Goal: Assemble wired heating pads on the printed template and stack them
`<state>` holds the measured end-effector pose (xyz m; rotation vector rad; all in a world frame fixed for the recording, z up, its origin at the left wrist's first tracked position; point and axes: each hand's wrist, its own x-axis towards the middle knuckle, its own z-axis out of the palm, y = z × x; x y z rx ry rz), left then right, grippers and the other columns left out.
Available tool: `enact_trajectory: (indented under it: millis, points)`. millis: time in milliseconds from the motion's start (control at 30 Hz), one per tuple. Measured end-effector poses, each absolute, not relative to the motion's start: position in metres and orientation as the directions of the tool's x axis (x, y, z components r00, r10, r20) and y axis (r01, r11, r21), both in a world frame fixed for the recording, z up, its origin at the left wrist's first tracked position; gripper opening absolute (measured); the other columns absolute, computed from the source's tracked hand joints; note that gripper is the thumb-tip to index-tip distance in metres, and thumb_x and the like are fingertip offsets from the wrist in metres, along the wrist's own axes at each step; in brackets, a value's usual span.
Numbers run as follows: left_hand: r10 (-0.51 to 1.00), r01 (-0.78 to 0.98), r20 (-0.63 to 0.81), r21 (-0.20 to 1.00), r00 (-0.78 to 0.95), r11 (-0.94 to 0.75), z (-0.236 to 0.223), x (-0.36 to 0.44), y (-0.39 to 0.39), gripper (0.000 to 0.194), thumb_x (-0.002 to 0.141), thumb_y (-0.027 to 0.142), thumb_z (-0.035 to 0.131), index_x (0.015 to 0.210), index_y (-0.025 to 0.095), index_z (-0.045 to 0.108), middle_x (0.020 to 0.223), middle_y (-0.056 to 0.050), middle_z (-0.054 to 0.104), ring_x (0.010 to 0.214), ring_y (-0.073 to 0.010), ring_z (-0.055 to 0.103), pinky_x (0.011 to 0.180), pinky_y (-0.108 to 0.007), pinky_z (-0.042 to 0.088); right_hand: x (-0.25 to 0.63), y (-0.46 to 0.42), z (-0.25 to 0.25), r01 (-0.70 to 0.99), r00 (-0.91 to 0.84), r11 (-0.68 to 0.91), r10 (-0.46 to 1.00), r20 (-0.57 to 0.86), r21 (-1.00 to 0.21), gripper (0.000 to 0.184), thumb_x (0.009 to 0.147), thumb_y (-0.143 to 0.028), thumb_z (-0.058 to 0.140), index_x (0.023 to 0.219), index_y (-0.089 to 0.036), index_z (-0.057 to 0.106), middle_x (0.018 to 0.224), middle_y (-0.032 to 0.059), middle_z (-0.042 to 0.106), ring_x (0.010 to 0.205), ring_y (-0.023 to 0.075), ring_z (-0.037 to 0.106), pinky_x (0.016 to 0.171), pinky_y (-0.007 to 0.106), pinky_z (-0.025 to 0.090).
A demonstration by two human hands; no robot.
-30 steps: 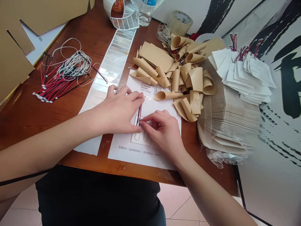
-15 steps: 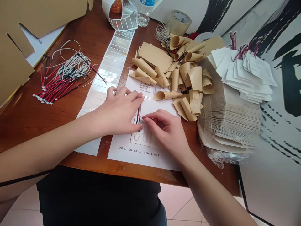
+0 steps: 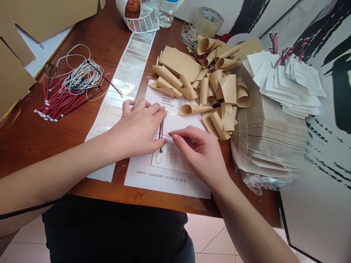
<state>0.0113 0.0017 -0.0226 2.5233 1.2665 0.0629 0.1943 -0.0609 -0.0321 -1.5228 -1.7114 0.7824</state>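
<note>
A wooden table (image 3: 41,146) is crowded with work materials. A white printed sheet (image 3: 164,184) lies at its front edge, marked "DRS-206DC-E001-01" and bearing a rounded outline. A thin red-and-black wire pair (image 3: 161,133) lies lengthwise on this sheet, its lower end reaching into the outline. The left hand (image 3: 137,133) rests just beside the wires, fingers spread and flat on the paper, gripping nothing. The right hand (image 3: 200,153) is near them on the other side, fingers curled, with the forefinger reaching toward the wires; whether it pinches something fine, I cannot tell. Curled kraft paper pieces (image 3: 203,84) heap beyond the sheet, beside a tall stack of paper sheets (image 3: 268,135) and white pads with red wires (image 3: 290,84). To the left lie a wire bundle (image 3: 65,96) and a strip of labels (image 3: 128,73).
</note>
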Motion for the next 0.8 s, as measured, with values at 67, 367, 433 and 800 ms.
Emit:
enact_trajectory:
  millis: [67, 367, 433, 800]
  points:
    - [0.797, 0.779, -0.093, 0.307, 0.596, -0.547, -0.023, 0.012, 0.002, 0.063, 0.09, 0.047, 0.059, 0.145, 0.017, 0.055, 0.151, -0.014, 0.056, 0.135, -0.0403, 0.045, 0.112, -0.062, 0.025, 0.195, -0.06, -0.032, 0.531, -0.023, 0.084, 0.996, 0.085, -0.843, 0.017, 0.093, -0.028, 0.063, 0.09, -0.024, 0.079, 0.088, 0.0027, 0.079, 0.083, 0.0197, 0.072, 0.077, 0.034, 0.052]
    - [0.821, 0.804, -0.126, 0.329, 0.557, -0.495, -0.023, 0.015, 0.002, 0.062, 0.085, 0.044, 0.064, 0.141, 0.019, 0.057, 0.148, -0.012, 0.057, 0.131, -0.0392, 0.045, 0.105, -0.056, 0.032, 0.214, -0.051, -0.037, 0.318, 0.146, -0.095, 0.988, -0.05, -0.943, 0.024, 0.087, -0.04, 0.075, 0.106, -0.025, 0.077, 0.104, 0.0049, 0.08, 0.096, 0.0223, 0.075, 0.09, 0.041, 0.059]
    - [0.819, 0.803, -0.124, 0.323, 0.561, -0.501, -0.023, 0.014, 0.002, 0.062, 0.086, 0.045, 0.063, 0.141, 0.018, 0.057, 0.146, -0.013, 0.057, 0.131, -0.0391, 0.045, 0.105, -0.056, 0.031, 0.214, -0.05, -0.038, 0.378, 0.115, -0.082, 0.993, -0.041, -0.922, 0.029, 0.084, -0.039, 0.077, 0.109, -0.023, 0.077, 0.106, 0.0066, 0.08, 0.097, 0.0237, 0.074, 0.089, 0.043, 0.059]
    - [0.796, 0.786, -0.128, 0.308, 0.592, -0.536, -0.026, 0.01, 0.005, 0.066, 0.091, 0.049, 0.059, 0.149, 0.019, 0.051, 0.153, -0.013, 0.054, 0.135, -0.0394, 0.042, 0.108, -0.056, 0.028, 0.201, -0.058, -0.036, 0.723, -0.147, 0.278, 0.956, 0.252, -0.632, 0.014, 0.094, -0.019, 0.062, 0.087, -0.022, 0.074, 0.082, 0.003, 0.073, 0.079, 0.02, 0.065, 0.072, 0.035, 0.047]
